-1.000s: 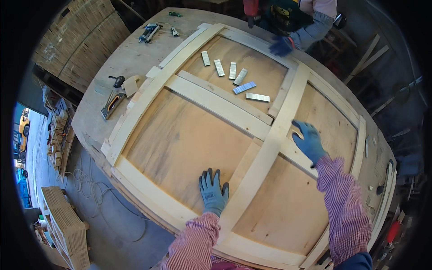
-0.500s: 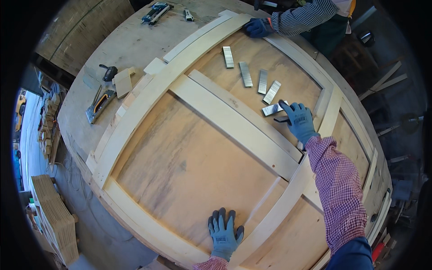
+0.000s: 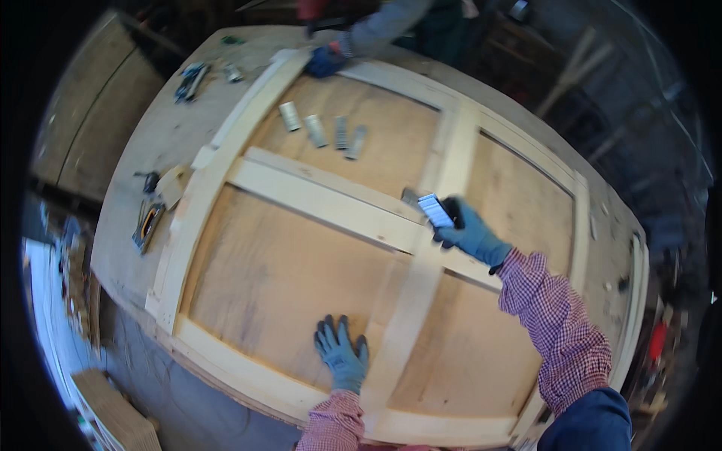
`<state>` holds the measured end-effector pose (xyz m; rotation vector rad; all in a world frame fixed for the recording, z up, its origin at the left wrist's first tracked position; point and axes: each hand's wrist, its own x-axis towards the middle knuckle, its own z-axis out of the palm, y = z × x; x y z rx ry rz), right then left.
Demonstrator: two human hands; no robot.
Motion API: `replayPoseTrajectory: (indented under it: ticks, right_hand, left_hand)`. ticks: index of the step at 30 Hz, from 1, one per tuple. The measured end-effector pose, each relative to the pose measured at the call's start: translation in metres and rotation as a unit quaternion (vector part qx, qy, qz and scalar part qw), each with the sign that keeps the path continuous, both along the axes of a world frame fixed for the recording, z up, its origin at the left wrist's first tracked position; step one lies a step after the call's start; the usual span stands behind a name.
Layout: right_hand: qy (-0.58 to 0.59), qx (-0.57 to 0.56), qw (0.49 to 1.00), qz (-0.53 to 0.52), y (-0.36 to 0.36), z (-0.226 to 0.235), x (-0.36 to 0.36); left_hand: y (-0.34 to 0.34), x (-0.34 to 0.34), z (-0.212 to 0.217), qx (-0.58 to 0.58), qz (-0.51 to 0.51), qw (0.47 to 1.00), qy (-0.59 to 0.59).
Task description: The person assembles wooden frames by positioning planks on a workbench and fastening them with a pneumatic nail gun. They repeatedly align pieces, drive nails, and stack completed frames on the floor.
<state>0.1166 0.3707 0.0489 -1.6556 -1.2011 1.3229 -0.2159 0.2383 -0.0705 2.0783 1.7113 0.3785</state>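
My right hand [image 3: 470, 233], in a blue-grey glove, grips a strip of staples [image 3: 435, 211] between thumb and fingers, above the crossing rails of a wooden frame [image 3: 323, 208]. A small grey piece [image 3: 410, 197] shows just beyond the strip, too blurred to make out. My left hand [image 3: 344, 359], gloved alike, rests with fingers spread on the plywood panel [image 3: 278, 278] in the near opening. Several more silver staple strips [image 3: 315, 131] lie loose in a row on the panel in the far left opening.
A co-worker's dark-blue gloved hand [image 3: 325, 62] is on the frame's far corner. On the table's left side [image 3: 124, 203] lie a hand stapler [image 3: 148, 228], a black tape measure [image 3: 150, 181], wood offcuts [image 3: 174, 186] and a nailer-like tool [image 3: 192, 81]. Stacked boards [image 3: 113, 413] stand at lower left.
My right hand has picked up the nearest staple strip and lifted it toward me. My left hand still lies on the panel. The view has shifted and blurred.
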Motion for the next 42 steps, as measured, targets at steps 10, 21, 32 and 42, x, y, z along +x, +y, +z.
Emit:
replayPoseTrajectory:
  ticks: [10, 21, 32, 42]
  right_hand:
    - [0.511, -0.128, 0.756, -0.389, -0.546, 0.052, -0.035]
    - [0.421, 0.004, 0.715, -0.557, -0.828, 0.029, 0.085]
    - [-0.171, 0.022, 0.863, -0.474, -0.828, -0.099, 0.370]
    - [0.253, -0.012, 0.799, -0.546, -0.786, -0.086, 0.401]
  left_hand:
    - [-0.028, 0.036, 0.019, 0.035, -0.073, 0.993, -0.086]
    - [-0.422, 0.312, 0.092, -0.136, -0.513, 0.808, -0.254]
    - [-0.560, 0.563, 0.064, -0.099, -0.474, 0.874, -0.045]
    - [-0.570, 0.589, 0.015, -0.020, -0.424, 0.905, -0.026]
